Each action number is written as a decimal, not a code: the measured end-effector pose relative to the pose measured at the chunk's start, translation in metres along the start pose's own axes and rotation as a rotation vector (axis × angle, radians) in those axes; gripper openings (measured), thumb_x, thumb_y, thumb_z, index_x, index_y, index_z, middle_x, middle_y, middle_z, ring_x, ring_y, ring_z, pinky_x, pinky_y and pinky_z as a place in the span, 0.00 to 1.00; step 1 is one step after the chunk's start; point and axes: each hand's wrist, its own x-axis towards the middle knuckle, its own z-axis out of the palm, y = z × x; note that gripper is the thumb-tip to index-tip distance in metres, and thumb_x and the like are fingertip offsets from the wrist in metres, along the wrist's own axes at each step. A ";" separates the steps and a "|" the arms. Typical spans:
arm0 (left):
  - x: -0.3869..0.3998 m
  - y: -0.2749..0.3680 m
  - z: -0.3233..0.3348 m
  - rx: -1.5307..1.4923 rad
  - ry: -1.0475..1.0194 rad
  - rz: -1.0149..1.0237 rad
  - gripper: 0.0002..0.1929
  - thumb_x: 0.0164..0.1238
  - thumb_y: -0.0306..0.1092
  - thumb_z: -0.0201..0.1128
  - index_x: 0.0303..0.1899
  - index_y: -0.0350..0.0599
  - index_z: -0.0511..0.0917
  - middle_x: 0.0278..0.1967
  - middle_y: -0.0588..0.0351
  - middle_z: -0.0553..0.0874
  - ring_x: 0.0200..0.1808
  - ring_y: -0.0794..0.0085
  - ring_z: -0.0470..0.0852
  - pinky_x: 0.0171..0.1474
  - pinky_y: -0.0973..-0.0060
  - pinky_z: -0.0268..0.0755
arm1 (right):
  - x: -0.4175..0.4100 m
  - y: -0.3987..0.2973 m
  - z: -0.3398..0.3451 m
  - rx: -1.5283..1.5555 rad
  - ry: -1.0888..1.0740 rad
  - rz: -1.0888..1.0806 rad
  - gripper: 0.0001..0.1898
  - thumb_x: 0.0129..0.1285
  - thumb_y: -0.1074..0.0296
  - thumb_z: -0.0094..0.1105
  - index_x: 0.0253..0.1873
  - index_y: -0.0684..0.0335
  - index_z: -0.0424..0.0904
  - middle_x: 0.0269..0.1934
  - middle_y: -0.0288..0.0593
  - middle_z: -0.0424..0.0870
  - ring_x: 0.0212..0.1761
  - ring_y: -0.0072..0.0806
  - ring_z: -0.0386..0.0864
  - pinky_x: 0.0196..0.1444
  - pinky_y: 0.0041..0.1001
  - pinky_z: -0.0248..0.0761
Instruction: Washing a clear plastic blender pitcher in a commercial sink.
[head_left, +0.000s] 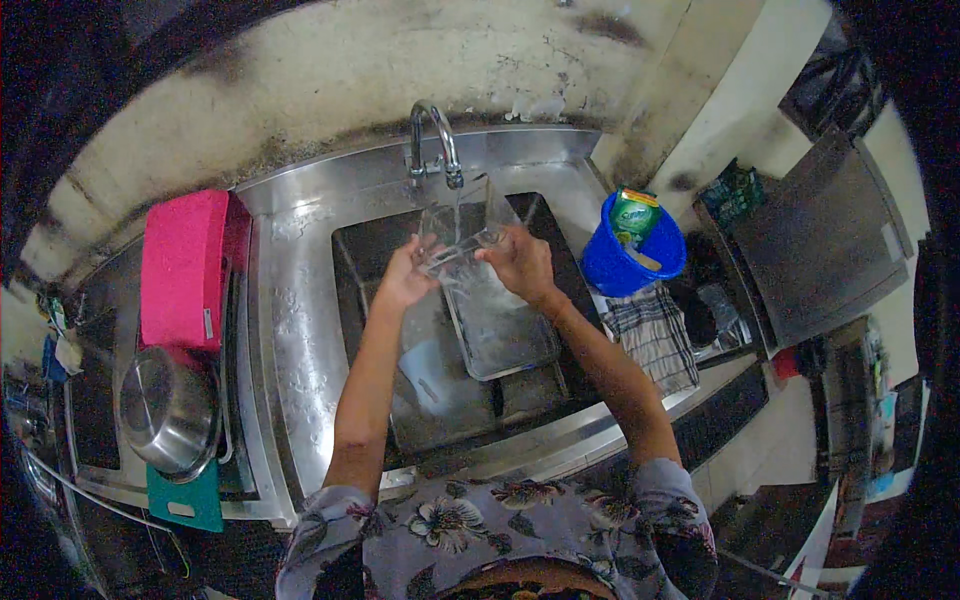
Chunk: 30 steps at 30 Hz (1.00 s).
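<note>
Both my hands grip a clear rectangular container (480, 206), tilted beneath the chrome gooseneck faucet (435, 127). A stream of water runs from the spout into it. My left hand (409, 277) is at its near left corner, and my right hand (525, 262) has hold of its right side. Below them, a shallow rectangular metal tray (487, 367) rests in the stainless steel sink (360, 262). Lower left of the tray lies a pale blue flat piece with a slot (422, 379), possibly a small cutting board.
Right of the sink stand a blue bucket (619, 270) holding a green packet (635, 217) and a checked cloth (652, 337). At left are a pink box-shaped item (184, 270), a steel pot (166, 412) and a green cutting board (185, 499). A stained wall (337, 82) rises behind.
</note>
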 end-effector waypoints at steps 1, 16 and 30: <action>-0.003 -0.001 0.002 -0.001 0.006 -0.004 0.20 0.62 0.48 0.46 0.49 0.45 0.67 0.46 0.50 0.73 0.43 0.62 0.72 0.44 0.62 0.66 | -0.001 -0.008 0.003 -0.124 0.017 0.035 0.20 0.44 0.53 0.64 0.26 0.64 0.66 0.16 0.46 0.72 0.19 0.41 0.73 0.21 0.32 0.65; 0.058 0.001 0.028 0.179 -0.044 0.278 0.22 0.64 0.49 0.42 0.50 0.43 0.68 0.49 0.53 0.74 0.40 0.66 0.75 0.43 0.71 0.67 | -0.002 -0.011 0.010 -0.207 0.234 0.194 0.22 0.47 0.48 0.59 0.27 0.63 0.64 0.16 0.51 0.72 0.20 0.50 0.73 0.20 0.40 0.64; 0.066 0.000 0.053 0.284 -0.164 0.266 0.27 0.64 0.55 0.36 0.50 0.43 0.68 0.48 0.55 0.75 0.42 0.63 0.74 0.48 0.68 0.62 | -0.004 -0.004 0.001 -0.305 0.291 0.196 0.19 0.50 0.52 0.57 0.30 0.63 0.64 0.15 0.50 0.73 0.18 0.47 0.74 0.17 0.38 0.64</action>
